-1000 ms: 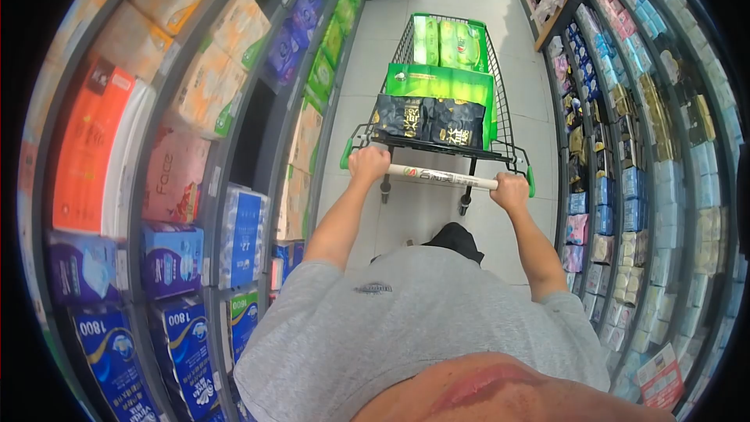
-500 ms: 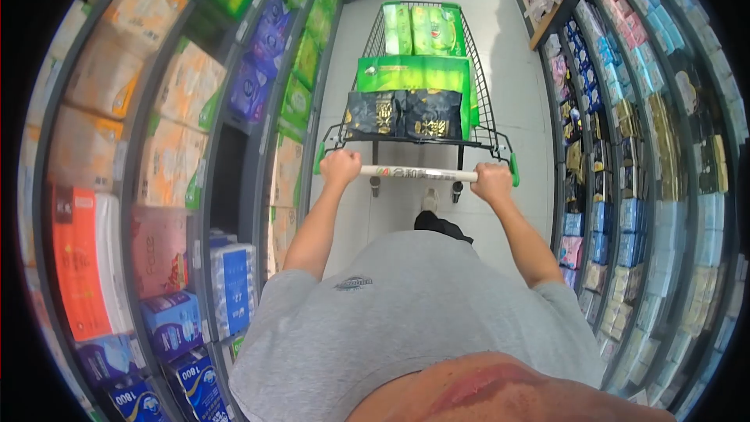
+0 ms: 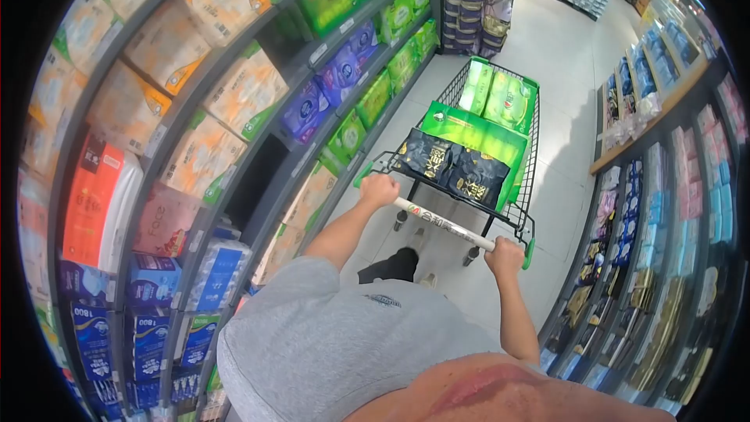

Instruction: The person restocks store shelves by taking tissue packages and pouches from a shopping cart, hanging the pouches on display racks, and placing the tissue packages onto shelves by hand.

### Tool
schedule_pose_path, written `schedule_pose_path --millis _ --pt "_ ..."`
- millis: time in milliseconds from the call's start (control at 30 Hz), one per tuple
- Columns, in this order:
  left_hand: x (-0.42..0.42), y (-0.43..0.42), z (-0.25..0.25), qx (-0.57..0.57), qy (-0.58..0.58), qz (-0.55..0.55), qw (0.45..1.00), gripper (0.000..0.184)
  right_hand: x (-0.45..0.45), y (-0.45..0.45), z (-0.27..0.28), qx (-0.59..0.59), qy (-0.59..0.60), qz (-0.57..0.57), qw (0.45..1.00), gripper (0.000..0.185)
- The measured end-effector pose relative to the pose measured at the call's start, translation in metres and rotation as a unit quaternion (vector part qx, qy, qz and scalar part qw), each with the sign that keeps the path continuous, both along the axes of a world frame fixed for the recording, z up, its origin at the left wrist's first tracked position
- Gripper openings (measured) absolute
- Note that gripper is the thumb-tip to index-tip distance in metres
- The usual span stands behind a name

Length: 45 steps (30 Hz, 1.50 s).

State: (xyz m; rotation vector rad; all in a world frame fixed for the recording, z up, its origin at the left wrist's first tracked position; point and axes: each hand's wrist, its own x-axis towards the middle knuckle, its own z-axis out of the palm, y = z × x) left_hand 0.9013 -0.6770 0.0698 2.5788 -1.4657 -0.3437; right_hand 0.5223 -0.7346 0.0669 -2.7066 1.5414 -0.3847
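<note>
My left hand (image 3: 380,190) is wrapped round the left end of a shopping cart's white handle bar (image 3: 441,223). At the bar's right end, my right hand (image 3: 505,256) is closed on it too. The shopping cart (image 3: 534,158) has a black wire basket with green corners. Two black packs with gold lettering (image 3: 476,178) lie nearest me in the basket. Behind them stands a large green pack (image 3: 473,131), and a lighter green-and-white pack (image 3: 508,101) sits at the far end.
On the left, a shelf (image 3: 269,160) holds orange, purple, green and blue tissue packs. Another shelf (image 3: 625,258) with small packs lines the right side. A stacked display (image 3: 478,12) stands ahead, left of the cart. Pale floor tiles (image 3: 566,137) run along the aisle.
The view has turned, so the cart now appears further right and tilted. More of the left shelf and the area beyond the aisle shows. Both hands keep their hold on the bar.
</note>
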Motion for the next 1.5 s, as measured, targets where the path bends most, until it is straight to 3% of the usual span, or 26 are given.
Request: schedule_pose_path --millis 500,667,1033,1200,1300,1433,1500 --pt "0.022 -0.170 -0.007 -0.106 -0.001 -0.018 0.994 0.028 0.023 -0.184 -0.005 -0.048 -0.032 -0.003 0.998 0.008" --pt "0.022 -0.226 -0.014 -0.153 0.003 -0.015 0.988 0.028 0.021 -0.241 -0.003 -0.008 -0.019 0.007 1.000 0.009" --pt "0.034 -0.329 -0.010 -0.122 0.020 -0.030 0.992 0.029 0.034 -0.348 0.003 0.027 -0.011 -0.003 1.000 0.009" --pt "0.027 -0.360 -0.012 -0.152 -0.005 -0.014 0.988 0.027 0.031 -0.388 0.010 0.116 0.007 0.017 0.993 0.016" --pt "0.029 -0.379 -0.023 -0.184 -0.036 0.007 0.982 0.026 0.032 -0.416 0.042 0.325 0.060 0.025 0.943 0.035" --pt "0.022 -0.396 -0.027 -0.223 -0.081 0.026 0.971 0.025 0.015 -0.466 0.049 0.450 0.011 0.176 0.875 0.049" --pt "0.019 -0.410 -0.022 -0.158 -0.068 0.061 0.983 0.022 0.018 -0.492 0.061 0.463 -0.068 0.177 0.866 0.045"
